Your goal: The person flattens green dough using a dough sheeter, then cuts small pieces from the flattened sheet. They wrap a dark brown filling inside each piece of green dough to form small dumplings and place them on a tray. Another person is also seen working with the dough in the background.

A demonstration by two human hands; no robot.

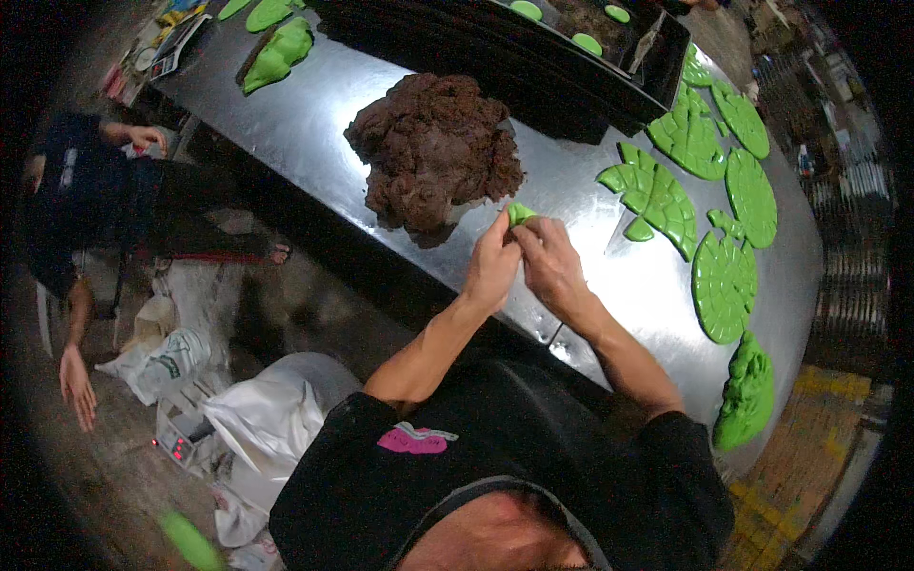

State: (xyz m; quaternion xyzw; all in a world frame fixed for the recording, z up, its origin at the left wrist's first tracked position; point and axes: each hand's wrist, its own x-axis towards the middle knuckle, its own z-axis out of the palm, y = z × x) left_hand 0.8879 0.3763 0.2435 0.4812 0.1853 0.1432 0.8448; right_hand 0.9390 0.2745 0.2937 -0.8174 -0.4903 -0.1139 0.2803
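Note:
My left hand (493, 268) and my right hand (550, 260) meet above a metal-topped table (557, 171). Pinched between their fingertips is a small piece of soft green dough-like material (520, 213), partly hidden by the fingers. Just beyond my hands rests a big lumpy mass of dark brown dough-like material (439, 150). To the right lie several flat green rounds (725, 285) marked into segments. One round (657, 196) is partly broken up, with a loose green wedge (638, 229) beside it.
A black tray (607, 93) holding green ovals (587, 44) stands on the far side. Green lumps lie at the near right (745, 392) and far left (280, 56). At left are another person (93, 193), a white sack (268, 414) and a device with a lit red display (178, 446).

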